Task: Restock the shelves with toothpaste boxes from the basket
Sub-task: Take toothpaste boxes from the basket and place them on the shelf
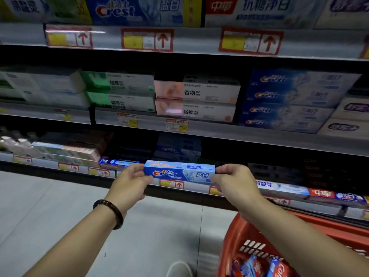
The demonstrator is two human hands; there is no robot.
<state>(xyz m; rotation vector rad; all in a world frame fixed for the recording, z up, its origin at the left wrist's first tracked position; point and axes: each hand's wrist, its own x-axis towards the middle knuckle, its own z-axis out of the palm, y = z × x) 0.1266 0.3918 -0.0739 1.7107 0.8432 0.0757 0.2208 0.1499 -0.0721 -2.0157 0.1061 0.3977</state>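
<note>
Head view, nearest me: red basket (232,234) at lower right, red and blue packs inside. My left hand (129,182) and right hand (236,182) each pinch one end of the blue Crest toothpaste box (179,172), held level before the bottom shelf (199,189)

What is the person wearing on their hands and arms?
No sleeves are in view; both arms are uncovered. The left hand and right hand are ungloved. A dark beaded bracelet circles the left wrist.
</note>
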